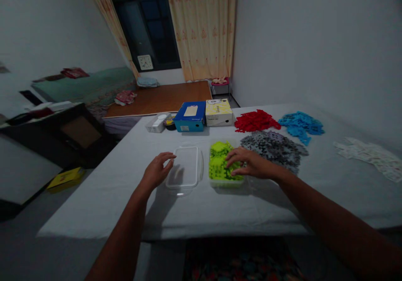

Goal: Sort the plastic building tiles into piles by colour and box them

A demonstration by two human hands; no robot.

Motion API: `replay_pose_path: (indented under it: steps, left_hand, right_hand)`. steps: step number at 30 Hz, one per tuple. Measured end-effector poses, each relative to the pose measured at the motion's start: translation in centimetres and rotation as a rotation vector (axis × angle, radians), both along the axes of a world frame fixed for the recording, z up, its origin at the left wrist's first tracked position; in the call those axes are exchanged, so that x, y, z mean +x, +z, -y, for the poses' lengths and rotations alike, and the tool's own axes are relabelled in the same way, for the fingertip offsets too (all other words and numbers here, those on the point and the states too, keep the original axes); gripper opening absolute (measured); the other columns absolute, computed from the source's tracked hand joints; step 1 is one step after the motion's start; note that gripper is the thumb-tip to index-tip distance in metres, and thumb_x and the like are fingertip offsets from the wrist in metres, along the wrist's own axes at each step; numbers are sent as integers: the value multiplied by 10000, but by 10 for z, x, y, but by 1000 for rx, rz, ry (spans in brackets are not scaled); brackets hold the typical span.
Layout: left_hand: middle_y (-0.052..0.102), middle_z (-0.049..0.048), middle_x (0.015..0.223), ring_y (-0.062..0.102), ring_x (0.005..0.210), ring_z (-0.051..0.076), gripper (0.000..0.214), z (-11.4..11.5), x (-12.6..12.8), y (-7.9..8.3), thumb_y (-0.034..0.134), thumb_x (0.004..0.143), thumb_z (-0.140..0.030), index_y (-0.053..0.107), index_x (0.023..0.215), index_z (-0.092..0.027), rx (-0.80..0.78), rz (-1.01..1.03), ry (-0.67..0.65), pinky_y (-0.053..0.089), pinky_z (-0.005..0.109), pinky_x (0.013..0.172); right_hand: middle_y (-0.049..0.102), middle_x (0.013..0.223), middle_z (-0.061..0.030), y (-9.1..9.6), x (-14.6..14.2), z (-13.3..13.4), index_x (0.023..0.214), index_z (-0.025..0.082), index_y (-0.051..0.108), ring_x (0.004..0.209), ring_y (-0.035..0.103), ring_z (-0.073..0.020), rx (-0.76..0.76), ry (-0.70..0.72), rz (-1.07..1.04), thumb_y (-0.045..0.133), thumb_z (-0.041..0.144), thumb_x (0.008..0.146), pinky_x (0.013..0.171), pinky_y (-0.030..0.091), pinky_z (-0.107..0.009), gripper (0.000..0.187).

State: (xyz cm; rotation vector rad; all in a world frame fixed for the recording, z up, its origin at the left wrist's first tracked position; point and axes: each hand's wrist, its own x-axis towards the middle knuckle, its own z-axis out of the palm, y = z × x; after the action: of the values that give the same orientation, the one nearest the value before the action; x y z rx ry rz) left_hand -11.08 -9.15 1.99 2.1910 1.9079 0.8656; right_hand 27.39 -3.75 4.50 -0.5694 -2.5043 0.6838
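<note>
A clear plastic container (226, 183) full of lime-green pieces (219, 160) stands on the white table (201, 207). My right hand (249, 163) lies on the green pieces with its fingers curled over them. Just left of the container lies its clear lid (186, 168). My left hand (156, 169) hovers at the lid's left edge, fingers bent and slightly apart, holding nothing.
Piles of red (255, 120), blue (300, 125), grey (276, 146) and white pieces (371, 155) lie to the right. A blue box (190, 117), a yellow-white box (218, 112) and small items line the far edge. A bed and a dark cabinet stand to the left.
</note>
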Motion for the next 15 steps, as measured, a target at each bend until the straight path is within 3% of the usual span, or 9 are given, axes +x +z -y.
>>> replay_pose_path:
  steps: [3,7,9,11,15]
  left_hand:
    - [679,126,1147,683,928,239,383,3,-6,-21,502,869,-397,697,1134,-200,-110,-86,99,543,394,860]
    - [627,182,1214,632,1079,288,415,-2,-2,-32,545,835,-297,653,1216,-172,-30,-251,226,511,415,907]
    - [639,185,1185,631,1074,289,436,-6,-4,-34,545,826,-265,630,1242,-167,-29,-290,296,512,403,874]
    - [694,149,1031,672,932,261,469,-9,-8,-33,532,828,-264,594,1279,-154,-132,-258,340,520,367,797]
    - [705,47,769,662,672,199,514,-12,-19,-23,532,784,-265,575,1283,-154,-277,-55,289,503,299,641]
  right_hand:
    - [688,1089,-102,-8,-7,1,947,225,746,1049,621,-234,39,-48,-42,750,403,803,937,477,-413,229]
    - [679,1108,-100,-6,-12,2,1017,230,720,1011,631,-225,55,-199,-170,652,396,875,849,525,-378,229]
    - [672,1126,-99,-2,-7,4,1048,222,698,940,645,-204,22,-345,-245,568,390,917,717,540,-316,250]
    - [677,1099,-90,1,0,7,1031,216,689,879,646,-193,8,-462,-295,532,383,924,651,527,-288,253]
    - [686,1042,-77,2,13,16,1001,211,685,873,641,-193,22,-527,-341,518,348,921,662,518,-289,230]
